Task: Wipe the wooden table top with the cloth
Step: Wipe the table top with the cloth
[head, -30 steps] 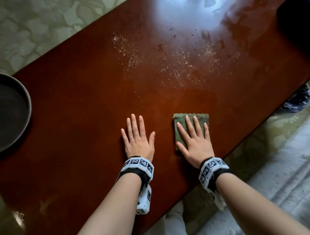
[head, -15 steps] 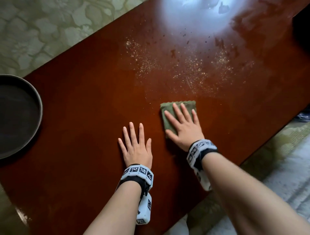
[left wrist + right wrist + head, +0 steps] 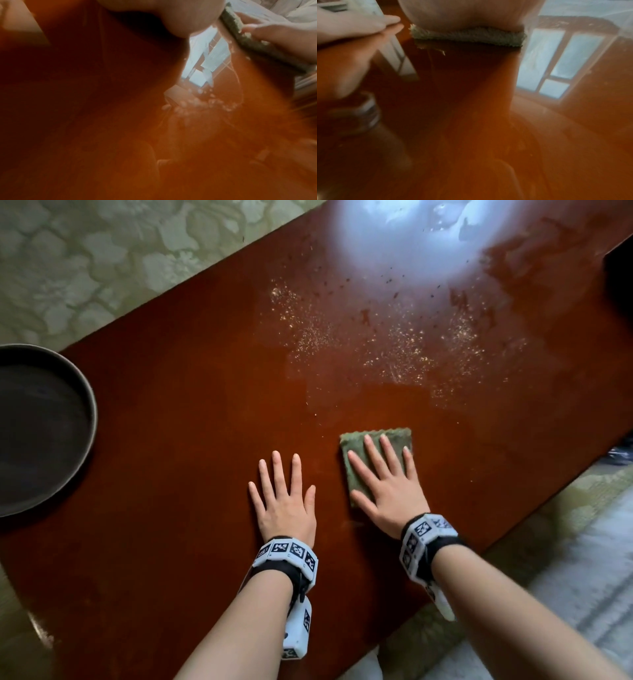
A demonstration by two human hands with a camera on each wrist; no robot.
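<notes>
Reddish-brown glossy wooden table top (image 3: 178, 440): right hand (image 3: 387, 491) presses flat on folded green cloth (image 3: 356, 446), mid-wipe; left hand (image 3: 286, 501) flat, fingers spread. Next, probably push toward pale crumbs (image 3: 394, 347) (upper centre).

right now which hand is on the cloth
The right hand: its straight fingers press flat on the green cloth. The left hand lies flat on the bare wooden table top beside it.

Home living room, polished wooden table (image 3: 178, 440), patterned carpet (image 3: 85, 261)
</notes>
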